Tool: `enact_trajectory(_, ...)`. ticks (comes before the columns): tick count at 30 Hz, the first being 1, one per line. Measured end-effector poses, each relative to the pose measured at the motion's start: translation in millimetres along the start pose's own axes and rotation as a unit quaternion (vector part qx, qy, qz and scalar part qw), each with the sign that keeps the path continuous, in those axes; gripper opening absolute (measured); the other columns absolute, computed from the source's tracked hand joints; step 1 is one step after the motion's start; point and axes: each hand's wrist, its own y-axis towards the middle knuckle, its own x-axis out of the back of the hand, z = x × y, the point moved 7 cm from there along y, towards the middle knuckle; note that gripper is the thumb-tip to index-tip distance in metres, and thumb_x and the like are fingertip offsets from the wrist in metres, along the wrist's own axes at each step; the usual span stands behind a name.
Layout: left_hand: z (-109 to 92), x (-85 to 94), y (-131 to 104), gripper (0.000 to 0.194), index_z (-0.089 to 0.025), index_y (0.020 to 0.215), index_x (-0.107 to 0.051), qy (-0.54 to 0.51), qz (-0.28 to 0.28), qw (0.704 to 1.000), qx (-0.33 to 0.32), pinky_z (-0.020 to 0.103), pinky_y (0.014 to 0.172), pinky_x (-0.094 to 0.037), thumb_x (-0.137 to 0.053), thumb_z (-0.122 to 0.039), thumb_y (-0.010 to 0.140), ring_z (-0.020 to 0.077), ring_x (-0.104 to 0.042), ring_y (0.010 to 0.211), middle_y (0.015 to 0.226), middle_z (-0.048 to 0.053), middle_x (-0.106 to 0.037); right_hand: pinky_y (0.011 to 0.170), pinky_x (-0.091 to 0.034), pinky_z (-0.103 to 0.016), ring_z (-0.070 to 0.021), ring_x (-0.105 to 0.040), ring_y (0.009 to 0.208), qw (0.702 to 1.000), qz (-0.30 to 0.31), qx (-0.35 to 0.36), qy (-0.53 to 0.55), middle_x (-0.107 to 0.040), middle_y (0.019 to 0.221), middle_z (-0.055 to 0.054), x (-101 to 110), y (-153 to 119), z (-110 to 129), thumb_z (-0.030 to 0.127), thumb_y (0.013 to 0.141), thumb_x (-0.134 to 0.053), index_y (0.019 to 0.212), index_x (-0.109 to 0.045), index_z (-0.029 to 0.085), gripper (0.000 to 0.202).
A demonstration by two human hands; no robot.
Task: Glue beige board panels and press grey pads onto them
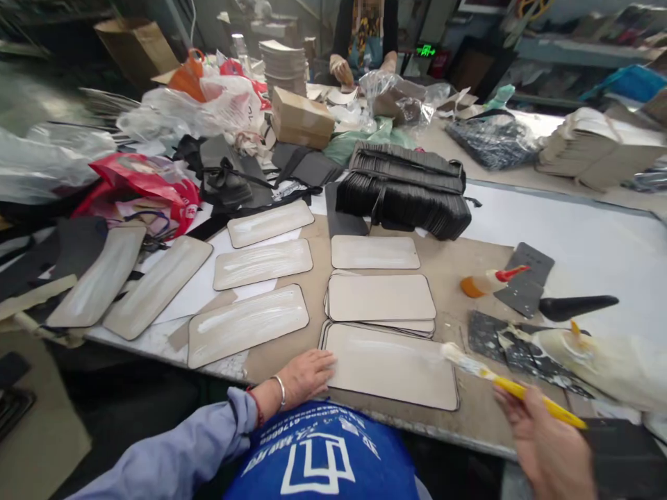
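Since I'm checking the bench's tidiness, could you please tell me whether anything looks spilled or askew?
Whitish splotches mar the flat black board beyond the yellow-handled paintbrush; they may be spillage, being irregular and scattered.

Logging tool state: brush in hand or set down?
In hand: right hand grips the brush by its yellow handle. Bristles overlap the right end of the nearest panel; contact unclear.

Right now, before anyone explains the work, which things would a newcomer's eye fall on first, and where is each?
The bright blue apron at the bottom centre stands out, along with the yellow-handled brush in the right hand, its bristles at the right end of the nearest beige panel. Farther back, a thick bundle of black pieces sits behind the panels, and a red plastic bag lies at the left.
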Motion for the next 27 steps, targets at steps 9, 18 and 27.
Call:
enact_trajectory(9, 4, 5.7, 3, 0.02, -0.015, 0.094, -0.061, -0.02, -0.049, 0.997, -0.059, 0.036, 0.089, -0.048, -0.053, -0.028, 0.081, 0.0217, -0.053, 0.105, 0.108, 0.011, -0.062, 0.059, -0.057, -0.026, -0.0162, -0.064, 0.059, 0.976, 0.078, -0.159, 0.124, -0.068, 0.067, -0.004, -171, -85, -33, 0.05, 0.053, -0.076, 0.08, -0.06, 0.012, 0.049)
enact_trajectory(18, 11, 4.3, 2, 0.018, -0.016, 0.092, -0.062, -0.043, -0.072, 0.994, -0.072, 0.036, 0.084, -0.05, -0.053, -0.028, 0.081, 0.0211, -0.056, 0.099, 0.103, 0.01, -0.063, 0.061, -0.056, -0.029, -0.0204, -0.066, 0.062, 0.992, 0.01, -0.118, 0.03, -0.068, 0.065, -0.005, -136, -74, -44, 0.049, 0.056, -0.073, 0.082, -0.059, 0.011, 0.048)
enact_trajectory(27, 16, -1.8, 3, 0.022, -0.016, 0.097, -0.062, -0.047, -0.061, 0.992, -0.1, 0.035, 0.085, -0.052, -0.051, -0.03, 0.083, 0.0199, -0.057, 0.099, 0.103, 0.01, -0.063, 0.06, -0.052, -0.036, -0.0247, -0.064, 0.059, 0.955, -0.162, 0.034, -0.246, -0.063, 0.053, -0.01, -10, -24, -14, 0.059, 0.07, -0.051, 0.062, -0.062, 0.015, 0.047)
